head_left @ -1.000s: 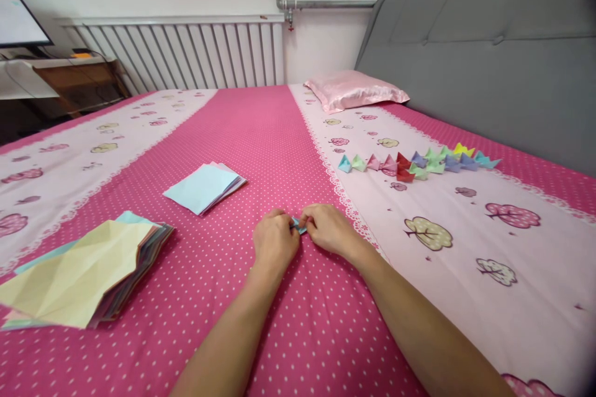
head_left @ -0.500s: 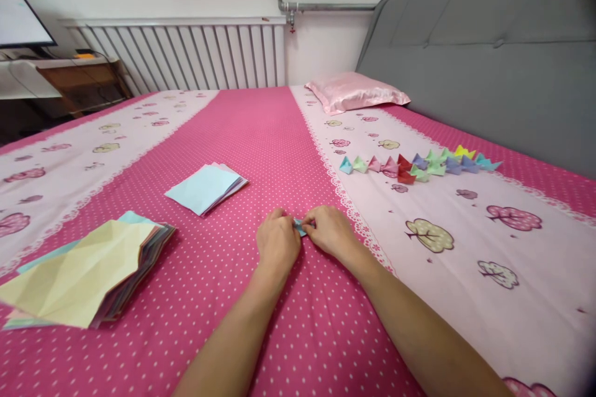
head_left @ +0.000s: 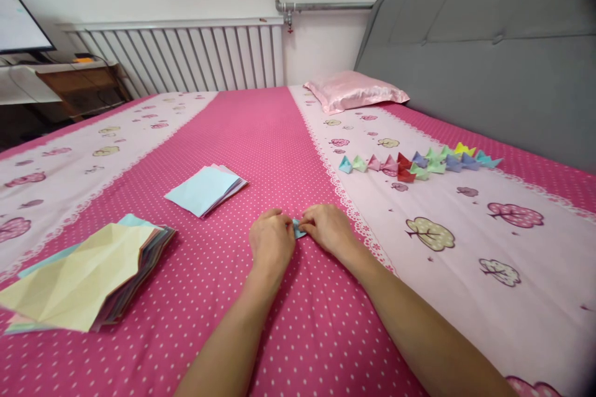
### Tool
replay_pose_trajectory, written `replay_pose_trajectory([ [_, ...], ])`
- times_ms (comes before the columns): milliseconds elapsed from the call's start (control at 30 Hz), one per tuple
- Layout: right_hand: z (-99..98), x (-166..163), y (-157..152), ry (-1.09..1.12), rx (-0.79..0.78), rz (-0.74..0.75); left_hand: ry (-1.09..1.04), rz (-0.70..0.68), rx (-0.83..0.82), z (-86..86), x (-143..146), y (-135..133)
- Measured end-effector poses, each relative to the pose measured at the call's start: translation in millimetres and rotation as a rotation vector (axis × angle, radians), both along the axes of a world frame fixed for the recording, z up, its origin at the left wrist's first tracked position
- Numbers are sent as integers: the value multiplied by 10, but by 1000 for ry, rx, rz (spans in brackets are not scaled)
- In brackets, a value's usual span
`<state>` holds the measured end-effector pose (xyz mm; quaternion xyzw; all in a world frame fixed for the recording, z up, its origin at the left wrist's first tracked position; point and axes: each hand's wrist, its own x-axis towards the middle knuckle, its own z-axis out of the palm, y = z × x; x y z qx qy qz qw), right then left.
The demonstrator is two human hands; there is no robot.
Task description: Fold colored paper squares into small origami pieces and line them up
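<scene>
My left hand and my right hand meet on the pink dotted bedspread, both pinched on a small folded light-blue paper piece. Only a corner of the paper shows between the fingertips; the rest is hidden under my fingers. A small stack of square papers, light blue on top, lies to the upper left of my hands. A row of several small folded paper shapes in mixed colours lies further off to the right.
A larger creased stack of coloured sheets, yellow on top, sits at the near left. A pink pillow lies by the grey headboard. A radiator lines the far wall, with a desk at the far left.
My hands stay together on the blue paper piece, with small shifts of the fingers. The view has moved slightly.
</scene>
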<state>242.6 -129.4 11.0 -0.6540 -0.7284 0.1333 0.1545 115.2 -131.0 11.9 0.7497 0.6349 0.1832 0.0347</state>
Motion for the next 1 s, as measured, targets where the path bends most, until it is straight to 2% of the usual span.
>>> replay_pose_trajectory([
  [233,-40,10,18,62,52,73,-50,-30,-3,-34,-20,11],
  [467,-114,31,39,146,95,-30,-58,-26,-15,-26,-6,18],
  [1000,-38,4,13,92,74,-90,-173,-81,-27,-39,-45,57],
])
